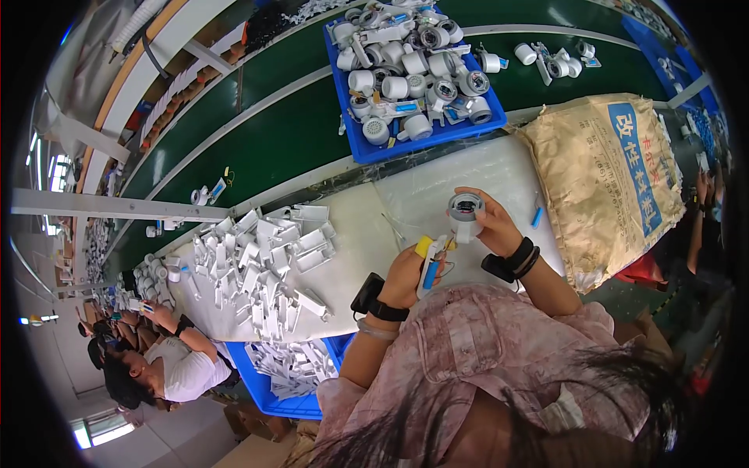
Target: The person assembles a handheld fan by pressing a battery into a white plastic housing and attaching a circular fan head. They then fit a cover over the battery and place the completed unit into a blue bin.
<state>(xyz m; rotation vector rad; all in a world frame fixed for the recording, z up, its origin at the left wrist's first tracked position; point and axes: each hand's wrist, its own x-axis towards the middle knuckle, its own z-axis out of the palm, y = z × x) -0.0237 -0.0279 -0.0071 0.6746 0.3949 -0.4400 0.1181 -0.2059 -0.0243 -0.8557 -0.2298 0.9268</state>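
Note:
My right hand point(501, 228) grips a round white housing with a grey rim point(466, 209), its open end facing up and dark parts showing inside. In my left hand point(401, 276) is a slim white handle piece point(428, 274) with a blue cylinder along it. Beside those left fingers shows a yellow piece point(424, 246), whose kind I cannot make out. The two held parts are close together over the table, and thin wires seem to run between them. Fingers partly hide where they meet.
White plastic shells point(265, 253) are heaped left on the covered table. A blue crate point(425, 148) beyond holds similar housings. A brown sack point(581, 195) and a blue pen-like stick point(537, 217) lie right. Another blue bin point(269, 402) stands nearer left. Another person point(183, 366) works far left.

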